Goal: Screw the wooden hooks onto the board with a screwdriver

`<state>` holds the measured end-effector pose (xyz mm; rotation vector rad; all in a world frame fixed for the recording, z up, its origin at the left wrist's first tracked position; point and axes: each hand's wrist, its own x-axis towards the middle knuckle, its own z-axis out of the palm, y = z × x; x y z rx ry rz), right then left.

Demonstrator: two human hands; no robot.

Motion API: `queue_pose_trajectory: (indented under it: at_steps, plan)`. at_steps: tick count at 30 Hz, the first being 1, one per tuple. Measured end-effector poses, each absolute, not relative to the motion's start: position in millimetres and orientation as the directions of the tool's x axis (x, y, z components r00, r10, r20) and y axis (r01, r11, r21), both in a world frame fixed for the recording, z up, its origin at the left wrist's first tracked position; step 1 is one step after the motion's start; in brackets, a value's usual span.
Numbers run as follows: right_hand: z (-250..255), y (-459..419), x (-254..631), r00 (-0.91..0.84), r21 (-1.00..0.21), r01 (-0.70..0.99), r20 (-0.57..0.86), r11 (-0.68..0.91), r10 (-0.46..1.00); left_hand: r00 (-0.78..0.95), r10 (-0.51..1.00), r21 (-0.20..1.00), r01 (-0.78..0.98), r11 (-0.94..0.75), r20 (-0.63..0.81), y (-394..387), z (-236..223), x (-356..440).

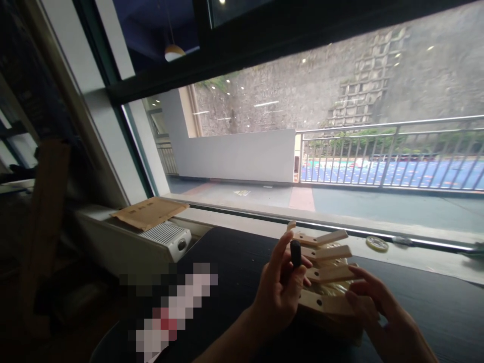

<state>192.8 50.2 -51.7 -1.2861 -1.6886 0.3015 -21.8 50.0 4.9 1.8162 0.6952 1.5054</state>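
Observation:
A short black cylinder [296, 253] stands upright between the thumb and fingers of my left hand [278, 290]; its exact kind I cannot make out. Just beyond it lies a light wooden piece [328, 275] made of several parallel slats, each with a dark hole, and something shiny and yellowish shows between them. The left fingers reach over the slats' near-left ends. My right hand [381, 307] is at the right end of the nearer slats, thumb and fingers bent around a slat end. The underside of the wooden piece is in shadow.
All of this rests on a dark table [242, 282] by a large window. A blurred-out strip [177, 307] lies to the left. On the sill are a roll of tape [377, 244], a brown envelope [151, 213] and a white vented box [170, 237].

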Motion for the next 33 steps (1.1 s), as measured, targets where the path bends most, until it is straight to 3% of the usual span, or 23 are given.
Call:
queue_pose_trajectory:
  at_steps: [7, 15, 23, 29, 33]
  plan:
    - [-44, 37, 179, 0.024, -0.638, 0.670, 0.529, 0.380, 0.848, 0.197, 0.778, 0.799, -0.055, -0.598, 0.596, 54, 1, -23]
    - [-38, 33, 173, 0.020, -0.654, 0.641, 0.538, 0.402, 0.843, 0.068, 0.845, 0.839, 0.096, -0.535, 0.531, 58, 4, -27]
    - [-33, 34, 172, -0.013, -0.615, 0.658, 0.568, 0.435, 0.823, 0.064, 0.881, 0.882, 0.020, -0.470, 0.468, 57, 8, -23]
    - [-30, 32, 171, -0.022, -0.605, 0.664, 0.571, 0.439, 0.820, 0.154, 0.838, 0.851, -0.053, -0.522, 0.524, 58, 12, -24]
    - [-29, 32, 172, -0.038, -0.614, 0.657, 0.552, 0.438, 0.833, 0.110, 0.838, 0.845, -0.035, -0.533, 0.534, 57, 10, -21]
